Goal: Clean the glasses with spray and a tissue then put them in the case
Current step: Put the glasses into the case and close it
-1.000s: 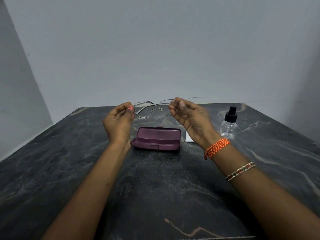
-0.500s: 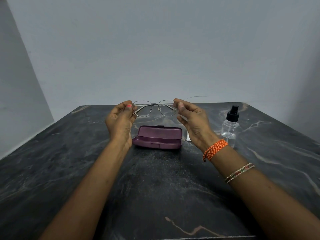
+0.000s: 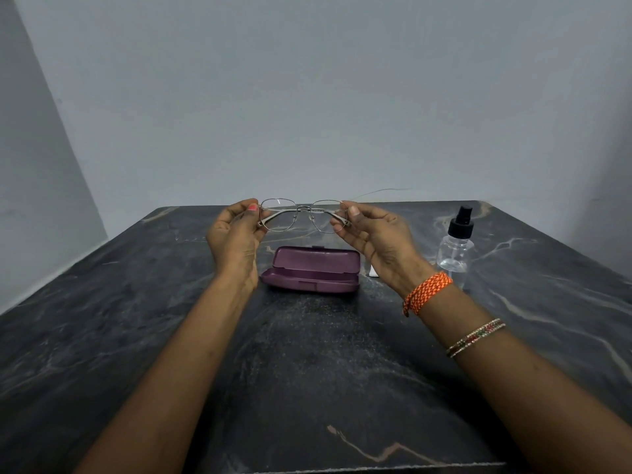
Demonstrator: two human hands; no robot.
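Pinching with my left hand (image 3: 236, 239), I have the left end of the thin silver wire-framed glasses (image 3: 302, 215) caught between thumb and fingertips, the other fingers curled loosely in toward the palm. I hold the glasses in the air above the open purple hard-shell case (image 3: 313, 271), well clear of it, lenses upright and level, with the temple arms folded in behind the lenses. That case lies on the dark marble-patterned table (image 3: 102, 336) directly below the glasses, its lid tipped back toward the wall and its shallow tray facing me; I see nothing inside it.

Right of the case, my right hand (image 3: 374, 239) grips the other end of the frame the same way, thumb on the near side and fingertips behind, palm half open and turned toward me. Around that wrist sits a woven orange thread band (image 3: 427, 293), and farther down the forearm a pair of thin beaded bangles (image 3: 476, 337).

Just right of the case, mostly hidden behind my right wrist, a small white corner of tissue (image 3: 373, 271) peeks out on the table. Farther right of the case stands a small clear plastic spray bottle with a black nozzle (image 3: 456, 246), upright and apart from everything else.
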